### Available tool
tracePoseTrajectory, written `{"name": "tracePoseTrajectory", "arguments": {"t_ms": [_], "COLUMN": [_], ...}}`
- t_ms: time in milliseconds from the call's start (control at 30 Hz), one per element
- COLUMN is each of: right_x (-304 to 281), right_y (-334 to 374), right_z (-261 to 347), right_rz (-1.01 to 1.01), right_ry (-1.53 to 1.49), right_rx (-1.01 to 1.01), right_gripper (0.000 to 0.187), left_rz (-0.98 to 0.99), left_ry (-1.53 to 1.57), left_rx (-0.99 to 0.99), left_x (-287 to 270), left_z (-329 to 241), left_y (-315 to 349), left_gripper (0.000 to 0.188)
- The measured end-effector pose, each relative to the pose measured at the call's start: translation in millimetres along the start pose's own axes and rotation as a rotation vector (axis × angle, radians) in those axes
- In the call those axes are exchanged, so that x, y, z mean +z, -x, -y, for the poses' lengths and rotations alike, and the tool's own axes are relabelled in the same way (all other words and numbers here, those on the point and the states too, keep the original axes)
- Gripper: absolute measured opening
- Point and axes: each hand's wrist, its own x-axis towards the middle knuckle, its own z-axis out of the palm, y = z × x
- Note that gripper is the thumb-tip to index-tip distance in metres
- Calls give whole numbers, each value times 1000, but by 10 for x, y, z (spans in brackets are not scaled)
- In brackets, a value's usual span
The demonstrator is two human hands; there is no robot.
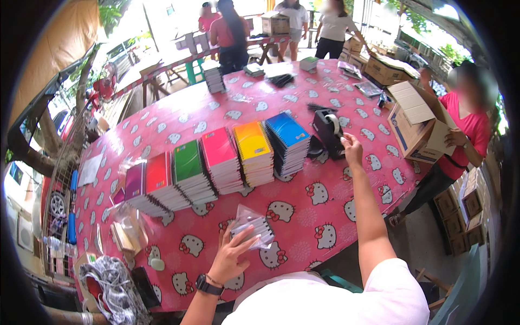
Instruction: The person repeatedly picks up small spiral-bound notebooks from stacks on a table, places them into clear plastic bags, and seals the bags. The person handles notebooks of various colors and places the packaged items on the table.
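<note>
Plastic packet (264, 234), clear, pale contents with dark bars: lies near the table's (303, 216) near edge. Left hand (232, 254) spread over its left side, fingers wide, not gripping around it. Right hand (352, 149) extended toward the table's right edge, fingers curled at the near end of a black tape dispenser (326, 135); whether they close on tape, cannot tell.

Step in hand (judged): reaching for tape, packet steadied. Next move would call for a firm pinch on the tape end, a pull against the cutter, left hand keeping the packet flat.

Outward: blue notebooks (290, 130) beside dispenser, then yellow, pink, green, red and purple stacks in a row toward the left edge. Beyond the right edge, a co-worker (466, 124) holds an open carton (414, 122).

Writing: small marks on notebook covers, too small to read; carton side carries dark print.
</note>
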Motion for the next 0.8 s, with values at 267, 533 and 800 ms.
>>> {"name": "tracePoseTrajectory", "arguments": {"t_ms": [267, 533, 800], "right_x": [42, -429, 594], "right_y": [-551, -18, 1120], "right_z": [-427, -912, 1479], "right_rz": [176, 210, 1189], "right_ry": [474, -349, -373], "right_rx": [278, 710, 531], "right_gripper": [38, 17, 19], "left_rz": [-36, -93, -68], "left_ry": [27, 80, 43], "left_rx": [0, 21, -55], "left_x": [62, 133, 91], "left_z": [111, 102, 78], "left_y": [29, -33, 67], "left_gripper": [72, 67, 69]}}
